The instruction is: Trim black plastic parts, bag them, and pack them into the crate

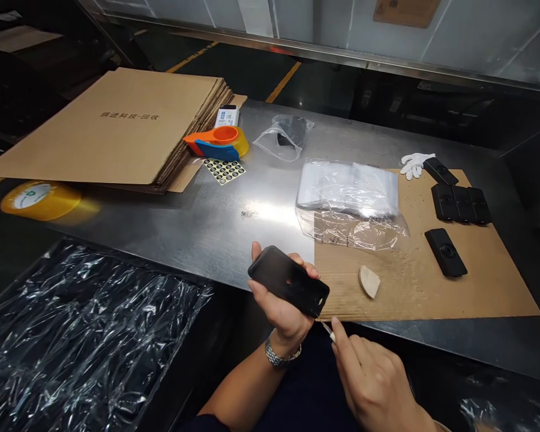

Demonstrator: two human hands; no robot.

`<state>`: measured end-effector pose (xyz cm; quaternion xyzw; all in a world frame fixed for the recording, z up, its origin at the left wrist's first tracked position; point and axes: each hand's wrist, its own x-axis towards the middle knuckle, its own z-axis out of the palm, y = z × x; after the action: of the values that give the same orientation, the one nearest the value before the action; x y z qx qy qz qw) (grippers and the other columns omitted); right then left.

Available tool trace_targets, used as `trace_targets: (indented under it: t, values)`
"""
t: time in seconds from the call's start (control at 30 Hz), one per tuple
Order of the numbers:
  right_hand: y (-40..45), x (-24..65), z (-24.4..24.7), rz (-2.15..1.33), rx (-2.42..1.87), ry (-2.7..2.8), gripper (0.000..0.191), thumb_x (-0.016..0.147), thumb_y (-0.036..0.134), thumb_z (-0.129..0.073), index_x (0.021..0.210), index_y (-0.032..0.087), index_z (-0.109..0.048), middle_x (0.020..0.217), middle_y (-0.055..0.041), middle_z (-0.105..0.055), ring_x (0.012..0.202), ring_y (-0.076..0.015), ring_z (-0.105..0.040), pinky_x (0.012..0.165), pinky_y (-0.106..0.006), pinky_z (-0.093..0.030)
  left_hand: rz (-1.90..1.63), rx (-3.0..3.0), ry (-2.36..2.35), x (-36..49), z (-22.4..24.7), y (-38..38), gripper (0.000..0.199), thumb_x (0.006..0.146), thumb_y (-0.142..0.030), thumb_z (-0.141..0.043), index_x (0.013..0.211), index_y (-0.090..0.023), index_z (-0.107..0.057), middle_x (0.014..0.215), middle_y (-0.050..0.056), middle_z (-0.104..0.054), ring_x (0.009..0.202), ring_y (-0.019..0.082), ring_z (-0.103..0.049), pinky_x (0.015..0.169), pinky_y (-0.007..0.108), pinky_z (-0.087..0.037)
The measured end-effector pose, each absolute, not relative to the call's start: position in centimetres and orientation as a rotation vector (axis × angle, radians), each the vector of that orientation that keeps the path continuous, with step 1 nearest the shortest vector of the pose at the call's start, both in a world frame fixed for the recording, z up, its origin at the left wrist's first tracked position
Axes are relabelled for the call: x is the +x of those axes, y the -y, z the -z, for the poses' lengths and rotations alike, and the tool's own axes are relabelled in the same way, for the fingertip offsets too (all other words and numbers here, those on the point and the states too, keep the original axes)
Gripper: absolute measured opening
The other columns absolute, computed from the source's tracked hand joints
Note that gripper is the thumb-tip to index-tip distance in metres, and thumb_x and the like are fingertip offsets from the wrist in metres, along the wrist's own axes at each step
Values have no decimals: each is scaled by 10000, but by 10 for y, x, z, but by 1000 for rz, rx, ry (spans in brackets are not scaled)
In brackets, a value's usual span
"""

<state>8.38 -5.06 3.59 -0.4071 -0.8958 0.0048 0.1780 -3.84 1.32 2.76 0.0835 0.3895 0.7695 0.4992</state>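
My left hand (pixel 281 309), with a metal watch at the wrist, holds a black plastic casing (pixel 290 281) above the table's front edge, fingers wrapped round its sides. My right hand (pixel 371 372) is closed on a thin pointed tool (pixel 327 331) with a pale handle, its tip at the casing's lower right end. To the right, a beige wedge-shaped piece (pixel 369 282) lies on the cardboard sheet (pixel 405 294). One black part (pixel 446 252) with a round centre rests farther right, and several similar parts (pixel 461 204) stand side by side behind it.
Stacked cardboard (pixel 130 126) covers the table's left end, beside an orange tape dispenser (pixel 220 141) and a sticker sheet (pixel 225 171). Clear bags (pixel 348 189) lie mid-table, a bagged black item (pixel 290 132) behind. A white glove (pixel 416 165) is back right; black plastic sheeting (pixel 85 342) is lower left.
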Motion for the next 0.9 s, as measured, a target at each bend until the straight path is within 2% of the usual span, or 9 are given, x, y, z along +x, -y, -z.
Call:
trace_targets:
  t: [0.2,0.33,0.6,0.73,0.9]
  values:
    - [51,84,-36,-14,-1141,2536,366,821,11,-333,1133,-10,-522,545,-17,-510,454,-117,-437,446,-265,-308,-1964,272,-872,-37,-25,-13,594,756,-657,-418,1304,-454,-309,717,-27,-560,539,132,-536,516,259,-451]
    - [49,82,-39,154,-1155,2551,379,822,-3,-294,1087,-10,-564,527,-18,-476,468,-123,-415,469,-274,-277,-2032,300,-900,-35,-21,-14,574,769,-660,-390,1289,-421,-342,727,-14,-563,542,135,-549,500,265,-464]
    - [42,99,-29,327,-1420,2530,397,885,47,-283,1176,71,-551,562,-20,-465,517,-147,-412,548,-301,-278,-1860,73,-1000,-39,-19,-15,537,831,-592,-352,1324,-382,-320,753,-1,-558,564,129,-575,521,260,-477]
    - [35,113,-23,183,-1535,2486,378,916,124,-337,1263,139,-486,640,-16,-501,570,-144,-476,545,-280,-301,-1751,44,-909,-44,-20,-16,534,838,-578,-339,1333,-377,-318,741,2,-569,546,127,-575,523,257,-478]
    - [33,119,-28,-244,-1464,2427,355,942,198,-339,1272,172,-465,731,-30,-559,605,-131,-531,537,-236,-357,-1663,36,-833,-46,-22,-17,475,867,-548,-274,1314,-399,-338,720,-1,-573,532,130,-567,510,254,-475]
